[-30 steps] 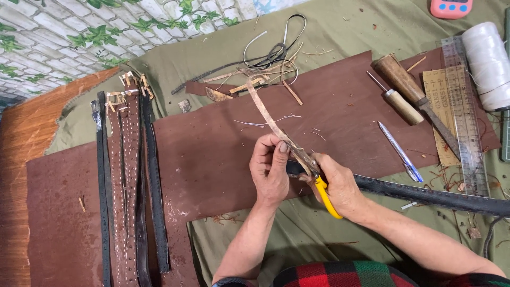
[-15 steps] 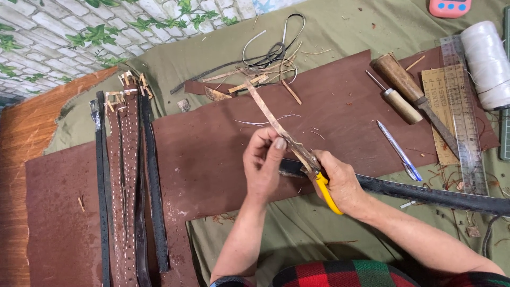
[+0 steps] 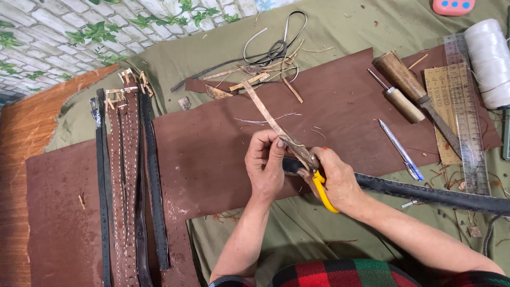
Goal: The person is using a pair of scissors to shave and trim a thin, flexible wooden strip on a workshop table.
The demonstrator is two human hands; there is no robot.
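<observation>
My left hand [image 3: 265, 167] pinches the near end of a black belt [image 3: 425, 194] that runs off to the right under my right forearm. A thin tan leather strip [image 3: 265, 114] peels up from that end and points toward the top left. My right hand [image 3: 334, 178] holds yellow-handled scissors [image 3: 321, 188], their blades at the base of the strip, close to my left fingers. Both hands work above a large brown leather sheet [image 3: 212, 154].
Several finished belts [image 3: 130, 180] lie side by side at the left. At the right are a clear ruler [image 3: 467, 117], a blue pen [image 3: 401, 151], two wooden-handled tools [image 3: 404, 90] and a white thread spool [image 3: 489, 58]. Leather scraps and black cord [image 3: 271, 58] lie at the top.
My left hand has moved slightly up along the strip and the scissors have followed. The strip has shifted a little; everything else stays where it was.
</observation>
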